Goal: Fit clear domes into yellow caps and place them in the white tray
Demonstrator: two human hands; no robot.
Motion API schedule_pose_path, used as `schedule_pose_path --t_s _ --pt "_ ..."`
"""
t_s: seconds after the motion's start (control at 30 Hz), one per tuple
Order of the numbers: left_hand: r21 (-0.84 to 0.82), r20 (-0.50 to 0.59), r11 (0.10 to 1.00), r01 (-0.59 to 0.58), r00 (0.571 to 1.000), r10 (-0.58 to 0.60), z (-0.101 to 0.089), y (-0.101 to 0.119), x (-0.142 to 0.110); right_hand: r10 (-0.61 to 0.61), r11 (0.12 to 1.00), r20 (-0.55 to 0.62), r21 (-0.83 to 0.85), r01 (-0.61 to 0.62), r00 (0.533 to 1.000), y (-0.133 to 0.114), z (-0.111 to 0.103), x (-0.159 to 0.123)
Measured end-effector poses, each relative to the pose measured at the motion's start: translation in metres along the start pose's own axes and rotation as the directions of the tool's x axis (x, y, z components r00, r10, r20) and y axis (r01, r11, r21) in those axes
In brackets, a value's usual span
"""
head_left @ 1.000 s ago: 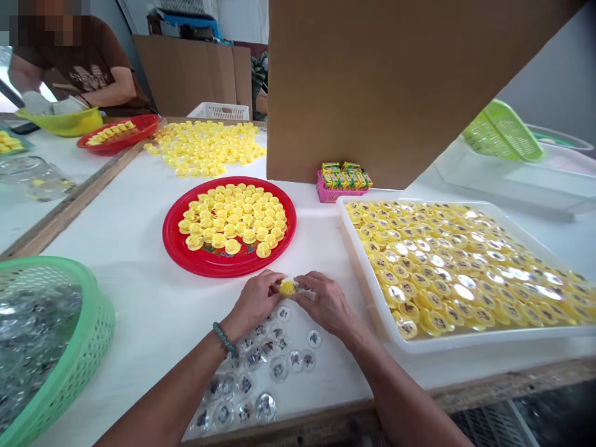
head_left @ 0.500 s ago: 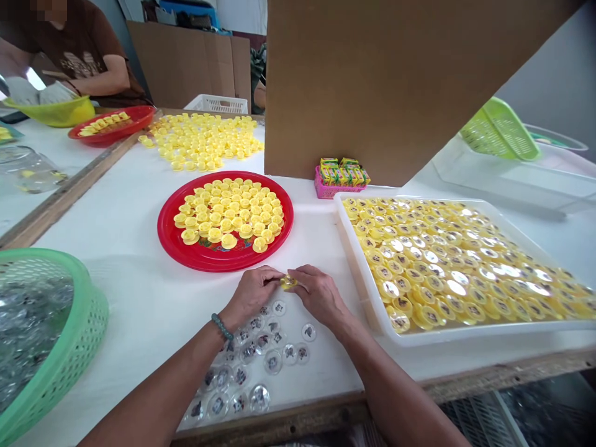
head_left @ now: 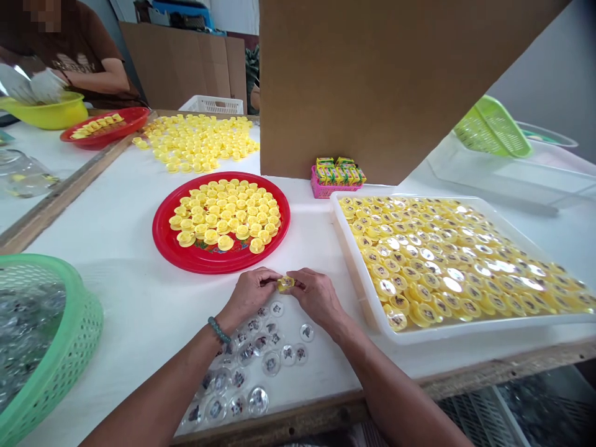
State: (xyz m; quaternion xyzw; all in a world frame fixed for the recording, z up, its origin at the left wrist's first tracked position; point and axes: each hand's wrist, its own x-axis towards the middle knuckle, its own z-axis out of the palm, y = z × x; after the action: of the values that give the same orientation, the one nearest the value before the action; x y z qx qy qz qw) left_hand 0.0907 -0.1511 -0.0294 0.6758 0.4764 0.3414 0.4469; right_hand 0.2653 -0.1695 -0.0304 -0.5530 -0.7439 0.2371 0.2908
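Between my two hands is a small round yellow plastic piece (head_left: 285, 284) with a clear, printed cover on top. My left hand (head_left: 252, 290) pinches its left edge, and my right hand (head_left: 317, 297) grips it from the right. Under and in front of my wrists, several clear round covers (head_left: 270, 363) with small printed pictures lie scattered on the white table. Just beyond my hands, a red round tray (head_left: 200, 264) carries many yellow cup-shaped pieces (head_left: 225, 242). To the right, a white shallow bin (head_left: 363, 298) is filled with yellow pieces (head_left: 428, 279) wearing printed clear covers.
A green basket (head_left: 86, 323) of clear parts stands at the left. Loose yellow pieces (head_left: 200, 139) lie farther back. A pink basket (head_left: 321, 190) of small boxes sits before a cardboard panel (head_left: 335, 81). Across the table, a person (head_left: 93, 68) in white gloves works over a yellow bowl (head_left: 56, 115).
The yellow piece has tilted a little between my fingers, so its printed top faces me more. The whole view has shifted slightly. The other person's gloved hands have moved at the bowl.
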Motion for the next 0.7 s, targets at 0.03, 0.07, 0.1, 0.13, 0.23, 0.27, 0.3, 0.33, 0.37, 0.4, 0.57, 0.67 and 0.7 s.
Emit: schedule_pose_path --t_s 0.03,0.07,0.1,0.13,0.23,0.27,0.3,0.33,0.37,0.4,0.57,0.67,0.7 --pt "-0.017 0.013 1.0 0.007 1.0 -0.006 -0.0006 0.0003 0.0001 0.0 1.0 0.003 0.006 0.0 1.0 0.0 0.0003 0.0003" --pt "-0.038 0.031 0.999 0.017 0.999 -0.016 -0.001 0.0006 0.0003 0.001 1.0 0.007 0.011 -0.001 1.0 0.0001 0.0005 0.0007" --pt "-0.061 0.047 0.998 0.03 0.999 -0.027 -0.0012 0.0008 0.0005 0.002 1.0 0.011 0.015 -0.003 1.0 0.0002 0.0005 0.001" --pt "-0.08 0.059 0.996 0.044 0.998 -0.039 -0.001 0.001 0.0007 0.006 1.0 0.014 0.019 -0.006 1.0 0.0003 0.0004 0.0013" --pt "-0.108 0.039 0.99 0.091 0.995 -0.087 0.0014 0.0014 0.0011 0.028 0.999 0.01 0.034 -0.028 1.0 -0.0002 -0.0003 0.0011" --pt "-0.112 0.021 0.988 0.106 0.994 -0.104 0.0026 0.0016 0.0012 0.033 0.999 0.007 0.033 -0.033 0.999 -0.0007 -0.0004 0.0007" --pt "-0.118 0.011 0.986 0.121 0.993 -0.12 0.0037 0.0019 0.0012 0.034 0.999 0.005 0.026 -0.034 0.999 -0.0014 -0.0005 0.0002" --pt "-0.125 0.003 0.983 0.133 0.991 -0.134 0.0047 0.0022 0.0013 0.032 0.999 0.004 0.017 -0.032 0.999 -0.0021 -0.0003 -0.0002" --pt "-0.132 -0.001 0.981 0.143 0.99 -0.144 0.0054 0.0023 0.0014 0.031 0.999 0.001 0.01 -0.031 1.0 -0.0026 -0.0001 -0.0005" --pt "-0.136 -0.002 0.979 0.149 0.989 -0.151 0.0059 0.0024 0.0017 0.029 1.0 -0.002 0.007 -0.029 1.0 -0.0029 0.0003 -0.0007" --pt "-0.123 0.002 0.977 0.175 0.984 -0.176 0.0064 -0.0008 0.0037 0.039 0.999 -0.009 0.031 -0.039 0.999 0.0003 0.0028 0.0001" --pt "-0.136 0.004 0.966 0.218 0.976 -0.22 0.0074 -0.0035 0.0043 0.046 0.998 -0.005 0.05 -0.046 0.999 0.002 0.0047 -0.0003" --pt "-0.142 0.003 0.962 0.233 0.972 -0.235 0.008 -0.0042 0.0044 0.049 0.997 -0.013 0.053 -0.048 0.999 0.002 0.0055 -0.0008"
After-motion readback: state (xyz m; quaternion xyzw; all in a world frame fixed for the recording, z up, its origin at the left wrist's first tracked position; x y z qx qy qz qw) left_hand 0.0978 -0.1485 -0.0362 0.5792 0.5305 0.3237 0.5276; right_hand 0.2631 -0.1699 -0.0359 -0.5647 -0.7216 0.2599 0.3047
